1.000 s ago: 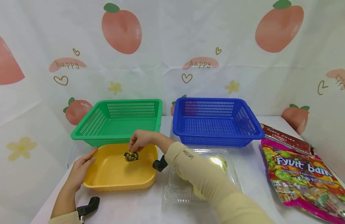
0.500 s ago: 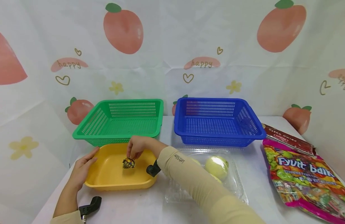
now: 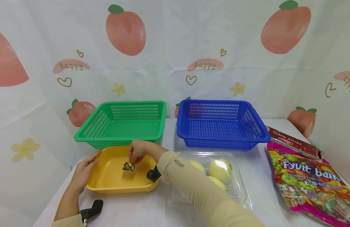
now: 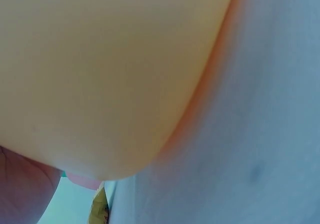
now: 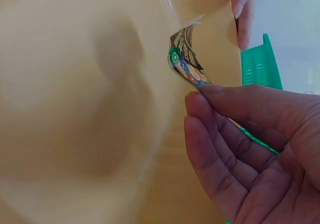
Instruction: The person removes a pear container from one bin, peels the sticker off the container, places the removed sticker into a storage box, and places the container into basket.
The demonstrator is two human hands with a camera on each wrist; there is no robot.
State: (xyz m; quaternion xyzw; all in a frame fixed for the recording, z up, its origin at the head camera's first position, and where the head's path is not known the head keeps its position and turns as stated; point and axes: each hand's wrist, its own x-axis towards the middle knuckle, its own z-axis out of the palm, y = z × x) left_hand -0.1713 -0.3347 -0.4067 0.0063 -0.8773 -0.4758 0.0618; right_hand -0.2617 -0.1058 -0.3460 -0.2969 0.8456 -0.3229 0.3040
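My right hand (image 3: pixel 140 150) pinches a small printed sticker (image 3: pixel 128 166) between thumb and forefinger, over the inside of a yellow basin (image 3: pixel 105 176). The right wrist view shows the sticker (image 5: pixel 186 58) curled, dark and multicoloured, its lower corner at the fingertips. At the basin's left rim lies my left hand (image 3: pixel 82 172), its fingers extended along the edge. Seen from the left wrist, the basin wall (image 4: pixel 115 83) fills much of the view, with part of the palm (image 4: pixel 25 189) against it.
Behind the yellow basin stands a green basket (image 3: pixel 135 127), with a blue basket (image 3: pixel 212 127) to its right. A clear plastic box (image 3: pixel 240 189) with pale yellow fruits (image 3: pixel 220 170) sits under the right forearm. Far right lie a candy bag (image 3: pixel 311 176) and a brown packet (image 3: pixel 294 142).
My right hand has moved nearer to me and slightly left, bringing the sticker lower over the basin. More of the fruits in the box shows. My left hand stays at the rim.
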